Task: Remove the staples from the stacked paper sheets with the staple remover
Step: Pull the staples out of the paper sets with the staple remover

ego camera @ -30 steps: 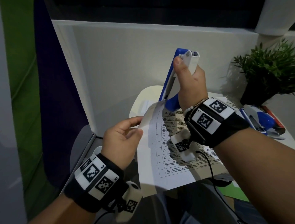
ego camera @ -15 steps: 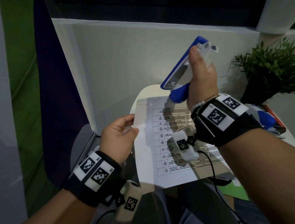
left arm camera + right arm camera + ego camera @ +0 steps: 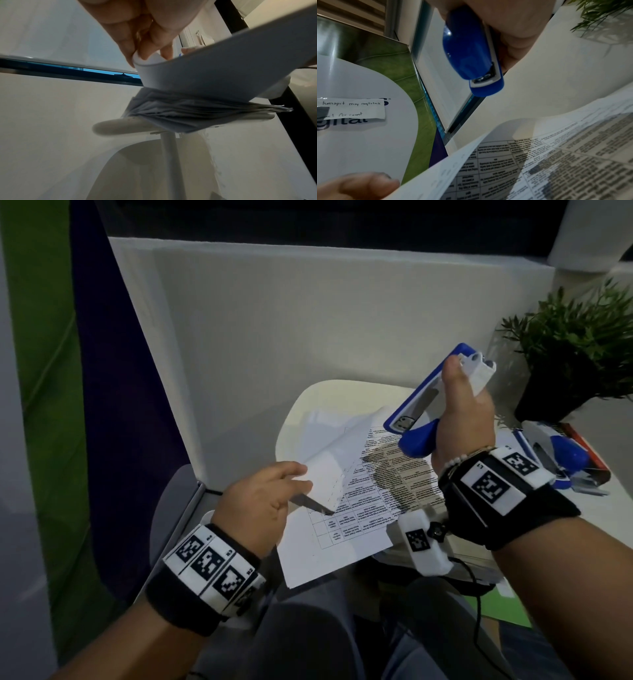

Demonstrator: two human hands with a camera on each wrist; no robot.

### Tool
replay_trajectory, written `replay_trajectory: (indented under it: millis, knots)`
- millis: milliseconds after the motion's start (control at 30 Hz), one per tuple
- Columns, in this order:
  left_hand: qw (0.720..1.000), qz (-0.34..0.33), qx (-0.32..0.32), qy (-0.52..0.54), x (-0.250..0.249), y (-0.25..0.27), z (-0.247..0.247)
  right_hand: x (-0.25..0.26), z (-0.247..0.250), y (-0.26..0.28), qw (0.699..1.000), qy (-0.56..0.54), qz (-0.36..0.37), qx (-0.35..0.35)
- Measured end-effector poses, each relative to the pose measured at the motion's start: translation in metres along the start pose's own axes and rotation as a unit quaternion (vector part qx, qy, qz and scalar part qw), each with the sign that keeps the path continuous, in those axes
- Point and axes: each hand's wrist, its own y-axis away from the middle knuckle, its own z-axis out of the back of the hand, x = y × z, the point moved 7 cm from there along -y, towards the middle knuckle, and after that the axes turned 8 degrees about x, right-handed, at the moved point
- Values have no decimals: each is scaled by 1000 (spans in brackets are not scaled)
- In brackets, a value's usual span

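Pinched printed white paper sheet (image 3: 329, 470) in left hand (image 3: 260, 501), gripped blue-and-white plastic staple remover (image 3: 419, 400) in right hand (image 3: 462, 422); probably needed sheet taut.

Partition (image 3: 308, 337) behind, plant (image 3: 579, 344) at right hem the paper sheets (image 3: 359, 508).

Left hand (image 3: 261, 501) pinches between thumb and fingers, held low; right hand (image 3: 462, 422), raised, curls in a grip.
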Motion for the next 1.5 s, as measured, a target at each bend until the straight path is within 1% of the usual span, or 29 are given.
replay_trajectory:
  millis: [67, 133, 200, 233, 300, 333, 367, 400, 533, 700, 767, 1000, 1267, 1367, 1433, 1500]
  knots:
    - [1000, -6, -11, -1, 0, 1, 1, 0, 0, 0, 1000, -4, 2, 3]
    - [999, 9, -37, 22, -1, 1, 5, -1, -1, 0, 1000, -14, 2, 3]
    - [989, 78, -75, 103, 4, 0, 11, -1, -3, 0, 999, -32, 7, 3]
    - [974, 127, -89, 164, 9, -1, 12, 1, -5, 0, 999, -42, 11, 6]
    - [924, 218, -82, 302, 19, -1, 7, 3, -12, 0, 999, -44, 19, 15]
    - [898, 246, -72, 356, 21, -2, 3, 5, -16, 0, 999, -35, 25, 21]
    - [881, 260, -64, 389, 22, -2, 2, 8, -21, 1, 999, -24, 30, 27]
    - [874, 264, -57, 404, 21, -3, 1, 10, -26, 0, 999, -16, 35, 34]
    - [870, 255, -42, 420, 16, -4, 2, 15, -45, -2, 996, 5, 50, 72]
    - [866, 245, -37, 435, 9, -5, 2, 8, -61, 1, 989, 54, 34, 134]
    - [865, 238, -32, 441, 5, -5, 3, 7, -65, 4, 985, 75, 37, 148]
    - [861, 230, -26, 454, -2, -4, 6, 13, -67, 6, 983, 97, 73, 135]
    - [870, 225, -26, 438, -2, -4, 7, 19, -73, 6, 980, 108, 87, 145]
    - [869, 229, -31, 437, 0, -4, 5, 16, -76, 6, 978, 104, 68, 165]
    - [873, 233, -35, 426, 3, -4, 6, 13, -76, 7, 982, 65, 30, 173]
    - [879, 238, -37, 411, 6, -3, 8, 12, -69, 4, 990, 18, -3, 141]
